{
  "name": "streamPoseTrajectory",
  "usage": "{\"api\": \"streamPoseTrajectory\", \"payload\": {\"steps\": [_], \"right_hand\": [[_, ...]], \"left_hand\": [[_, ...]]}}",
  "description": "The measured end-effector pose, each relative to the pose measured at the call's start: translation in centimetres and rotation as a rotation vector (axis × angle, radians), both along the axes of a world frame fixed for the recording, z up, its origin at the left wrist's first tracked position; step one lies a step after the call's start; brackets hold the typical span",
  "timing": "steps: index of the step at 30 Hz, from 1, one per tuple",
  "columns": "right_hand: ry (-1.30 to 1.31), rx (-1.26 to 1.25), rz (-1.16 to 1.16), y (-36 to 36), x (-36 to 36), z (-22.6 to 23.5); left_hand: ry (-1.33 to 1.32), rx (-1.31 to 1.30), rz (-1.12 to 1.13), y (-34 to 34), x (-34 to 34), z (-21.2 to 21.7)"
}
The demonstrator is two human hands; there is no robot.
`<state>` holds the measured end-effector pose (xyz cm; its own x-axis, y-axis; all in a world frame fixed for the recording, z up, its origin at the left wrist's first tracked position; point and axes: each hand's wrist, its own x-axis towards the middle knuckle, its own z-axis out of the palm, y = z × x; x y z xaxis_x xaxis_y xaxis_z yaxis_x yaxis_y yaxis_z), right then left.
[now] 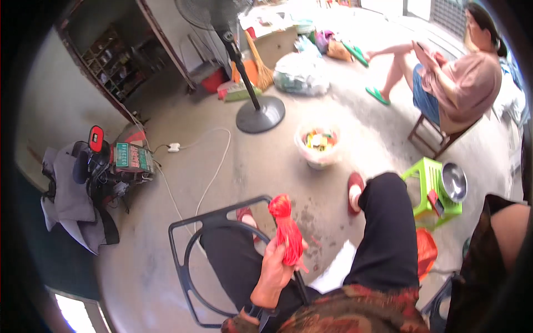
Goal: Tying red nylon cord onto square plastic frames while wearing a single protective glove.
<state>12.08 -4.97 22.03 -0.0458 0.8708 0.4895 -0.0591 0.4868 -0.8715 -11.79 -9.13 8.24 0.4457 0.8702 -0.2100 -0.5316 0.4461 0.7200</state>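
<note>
Head view: near six o'clock, left hand [275,273] grips a red strand bundle [289,240], probably light, soft, best held below its knob [280,205]; right hand's state I cannot tell.

Your view is bright: daylight floods the upper right, bleaching the floor [345,84] there nearly white, while the doorway [126,34] at upper left is dim. You see the red bundle [287,232] with its strands slightly smeared, and edges bend toward a black fisheye rim.
</note>
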Motion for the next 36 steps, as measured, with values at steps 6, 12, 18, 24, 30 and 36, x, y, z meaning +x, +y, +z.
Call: {"api": "streamPoseTrajectory", "payload": {"steps": [6, 12, 18, 24, 30, 36], "right_hand": [[0.028, -0.233, -0.016, -3.6, -2.5, -3.0], [0.019, -0.240, -0.089, -3.4, -2.1, -4.2], [-0.148, -0.281, -0.152, -4.2, 0.8, -3.1], [-0.331, -0.471, -0.198, -7.9, 3.5, -1.8], [-0.387, -0.462, -0.257, -7.1, 3.3, -2.3], [-0.439, -0.438, -0.285, -6.4, 2.7, -1.7]], "left_hand": [[-0.023, 0.030, -0.024, 1.2, 1.1, 0.1], [-0.034, 0.014, -0.023, 1.8, 1.9, -0.3], [0.030, 0.019, -0.007, 1.0, 1.2, 0.1], [-0.030, 0.085, -0.008, 1.4, 1.0, 0.1], [-0.037, 0.074, 0.027, 1.9, 0.3, -0.5], [-0.063, 0.091, -0.018, 1.6, 1.1, -0.2]]}}
